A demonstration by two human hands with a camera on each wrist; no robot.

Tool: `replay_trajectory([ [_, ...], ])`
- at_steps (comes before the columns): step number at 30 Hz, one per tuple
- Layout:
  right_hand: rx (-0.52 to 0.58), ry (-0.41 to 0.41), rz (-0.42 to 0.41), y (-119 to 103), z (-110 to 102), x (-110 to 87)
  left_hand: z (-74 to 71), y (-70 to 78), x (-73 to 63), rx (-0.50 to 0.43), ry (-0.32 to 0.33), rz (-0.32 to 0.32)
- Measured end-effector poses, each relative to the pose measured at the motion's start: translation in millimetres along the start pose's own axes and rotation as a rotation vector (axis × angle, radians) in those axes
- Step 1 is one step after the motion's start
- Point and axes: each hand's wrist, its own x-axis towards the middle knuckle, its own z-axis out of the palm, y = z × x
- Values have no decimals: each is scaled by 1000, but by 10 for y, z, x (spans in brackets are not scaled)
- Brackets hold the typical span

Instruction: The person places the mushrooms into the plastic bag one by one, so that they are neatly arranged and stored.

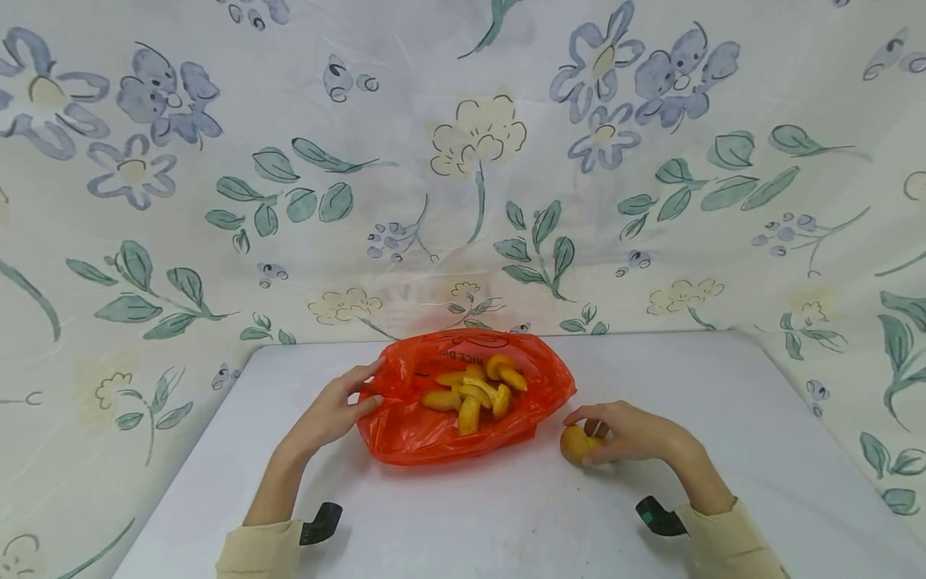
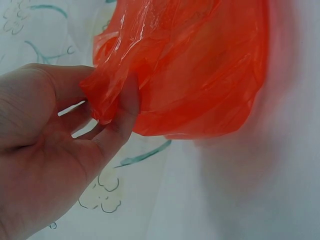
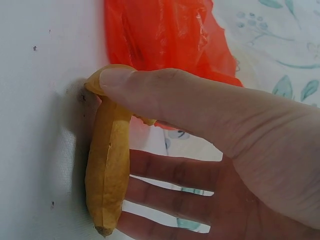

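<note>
An open red plastic bag (image 1: 412, 450) lies on the table, with several yellow-brown mushrooms (image 1: 469, 414) inside. My left hand (image 1: 329, 414) is at the bag's left side; in the left wrist view its thumb and fingers pinch the crumpled bag edge (image 2: 105, 100). To the right of the bag, my right hand (image 1: 637, 434) holds a single mushroom (image 1: 575, 445) low at the tabletop. The right wrist view shows the thumb across the cap of this mushroom (image 3: 107, 160), its long stem beside the other fingers.
The white table (image 1: 492, 523) reaches back to a flower-patterned cloth (image 1: 405, 161) that hangs behind it and at both sides. Small dark specks dot the tabletop near the right hand. A black device (image 1: 660, 516) sits at the right wrist, another (image 1: 321, 523) at the left.
</note>
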Motion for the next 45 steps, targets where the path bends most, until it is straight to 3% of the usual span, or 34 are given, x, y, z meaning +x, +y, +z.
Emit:
replay_trajectory([
  [15, -11, 0, 17, -4, 2, 2, 3, 1, 6, 7, 5, 22],
  [45, 0, 9, 26, 4, -26, -60, -6, -14, -8, 6, 1, 7],
])
